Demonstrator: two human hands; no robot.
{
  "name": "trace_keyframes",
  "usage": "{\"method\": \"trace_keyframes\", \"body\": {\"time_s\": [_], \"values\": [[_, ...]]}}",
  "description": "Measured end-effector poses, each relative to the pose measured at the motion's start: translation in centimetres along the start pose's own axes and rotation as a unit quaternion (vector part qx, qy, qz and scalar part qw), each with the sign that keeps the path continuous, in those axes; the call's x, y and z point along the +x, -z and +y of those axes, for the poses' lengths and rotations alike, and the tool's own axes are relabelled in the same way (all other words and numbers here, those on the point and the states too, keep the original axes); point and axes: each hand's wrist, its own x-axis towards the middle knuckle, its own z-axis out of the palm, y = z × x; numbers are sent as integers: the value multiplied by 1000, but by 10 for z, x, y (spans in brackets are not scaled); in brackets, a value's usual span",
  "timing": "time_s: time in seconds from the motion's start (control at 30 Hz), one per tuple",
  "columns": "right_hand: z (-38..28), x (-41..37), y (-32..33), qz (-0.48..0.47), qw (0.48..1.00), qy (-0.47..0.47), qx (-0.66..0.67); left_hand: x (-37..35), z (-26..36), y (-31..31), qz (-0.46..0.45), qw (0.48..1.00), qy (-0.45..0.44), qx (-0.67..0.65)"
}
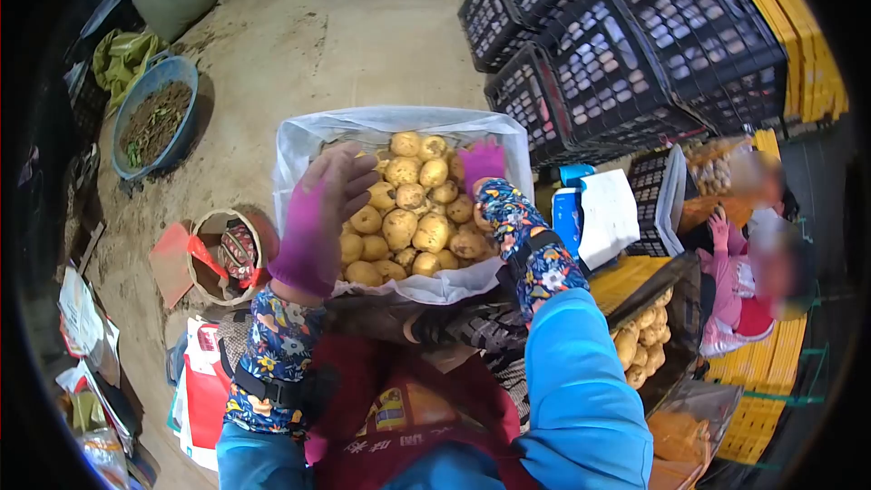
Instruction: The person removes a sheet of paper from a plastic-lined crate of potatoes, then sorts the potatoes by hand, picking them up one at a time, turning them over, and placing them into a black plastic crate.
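A crate lined with white plastic film (313,122) stands in front of me, filled with yellow potatoes (400,229) that carry bits of soil. Over the crate's left side is my left hand (328,195), in a purple glove with a greyish palm. Its fingers are stretched out and it holds nothing. My right hand (482,163), in a purple glove, rests at the inner right side, close to the potatoes and the liner. Its fingers look spread, though their tips are partly hidden, and I see nothing in them.
Black crates (599,54) are stacked at the right. A blue basin (186,118) of soil and a round bin (204,286) stand left. Another crate of potatoes (644,340) is at my right. Farther right sits a person in pink (730,281), near yellow crates (762,367).
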Motion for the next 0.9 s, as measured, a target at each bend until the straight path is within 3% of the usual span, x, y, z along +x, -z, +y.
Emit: {"method": "trace_keyframes", "body": {"time_s": [0.03, 0.1, 0.2, 0.23, 0.27, 0.3, 0.33, 0.43, 0.47, 0.53, 0.57, 0.63, 0.73, 0.8, 0.87, 0.9], "values": [[9, 5, -20, -36, 998, -4, 47, 2, 3, 0, 4, 1000, 4, 1], [16, 8, 39, -167, 984, 16, 65, 1, 8, 0, 18, 1000, 9, -1], [27, 3, 100, -225, 955, -45, 190, -3, 8, 0, 8, 1000, 1, -4], [33, -3, 88, -155, 912, -37, 379, -4, 8, -2, 4, 1000, 10, -4], [39, -12, 68, -76, 831, -27, 550, -6, 7, -5, -1, 1000, 18, -5], [42, -21, 58, 5, 714, -15, 700, -8, 6, -7, -4, 1000, 26, -5], [35, -32, 89, 0, 641, -37, 766, -8, -1, -10, -20, 1000, -2, 15], [26, -64, 180, -150, 575, -52, 803, -3, -44, -23, -52, 989, -101, 100], [12, -71, 199, -142, 580, -82, 798, -2, -59, -28, -50, 978, -141, 143], [-22, -86, 188, 112, 719, 31, 685, -1, -76, -33, -58, 930, -257, 257], [-36, -90, 168, 283, 780, 50, 555, 0, -74, -31, -66, 931, -253, 254], [-32, -92, 185, 195, 789, 50, 581, 1, -65, -24, -84, 935, -242, 246], [-29, -72, 187, 97, 772, 38, 628, -13, -39, -20, -111, 986, -101, 67], [-24, -47, 179, 40, 750, 24, 660, -23, -9, -18, -60, 997, -10, 38], [-22, -32, 172, -97, 760, -110, 633, -24, 1, -15, 19, 998, 55, -7], [-18, -16, 136, -136, 797, -106, 579, -20, 2, -11, 21, 998, 54, -40]]}}
